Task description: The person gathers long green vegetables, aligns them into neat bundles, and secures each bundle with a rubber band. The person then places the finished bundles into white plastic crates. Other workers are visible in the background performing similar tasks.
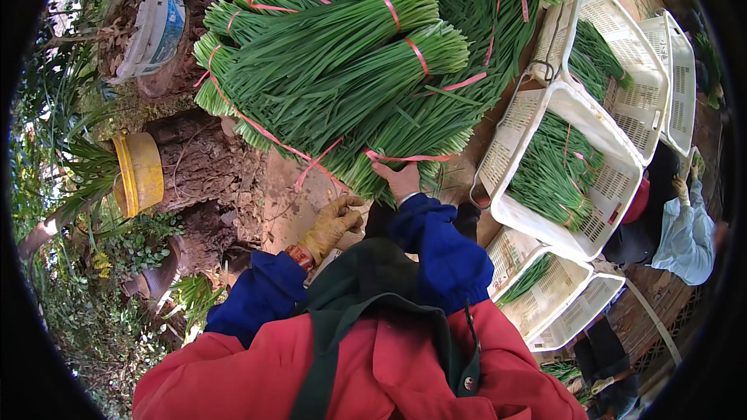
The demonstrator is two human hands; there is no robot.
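Note:
A large pile of long green leafy stalks, tied in bundles with pink plastic strips, lies before me. My right hand, bare, is at the near edge of the pile, its thumb against the cut ends of the nearest bundle, just under a pink strip; its other fingers are partly hidden, so its grip is unclear. My left hand, in a yellow glove, is just left of and below that bundle, fingers loosely curled, with no object visible in it. A long pink strip trails across the pile toward the left glove.
White plastic crates holding green bundles stand at the right. Other people are beyond them, one in a light blue top, another at the lower right. At the left are a yellow bucket with a plant, a white bucket and rough tree stumps.

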